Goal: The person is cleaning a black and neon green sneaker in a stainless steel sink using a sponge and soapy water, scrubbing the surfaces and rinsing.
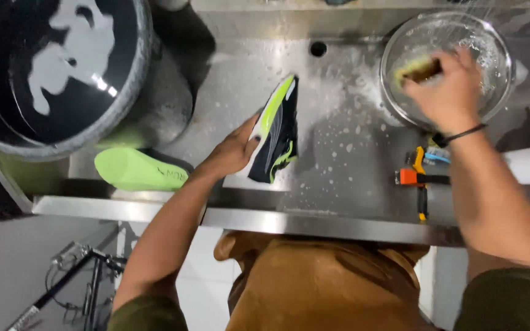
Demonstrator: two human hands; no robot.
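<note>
Wet steel tabletop (351,153). I see left hand (231,153) gripping black-green shoe (275,132) at centre; right hand (449,92) at 2 o'clock pinching yellow sponge (417,68) inside glass bowl (495,55).

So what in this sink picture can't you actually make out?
Head view only:
- The yellowish thing, perhaps a sponge or brush, in the right hand: motion-blurred, fingers cover it.
- Glass bowl contents: hidden by foam and the hand.
- Second shoe: only its green sole shows, and the bucket overlaps it.
- Left hand fingertips: behind the black-and-green shoe.
- Small tools: too small to identify.
</note>
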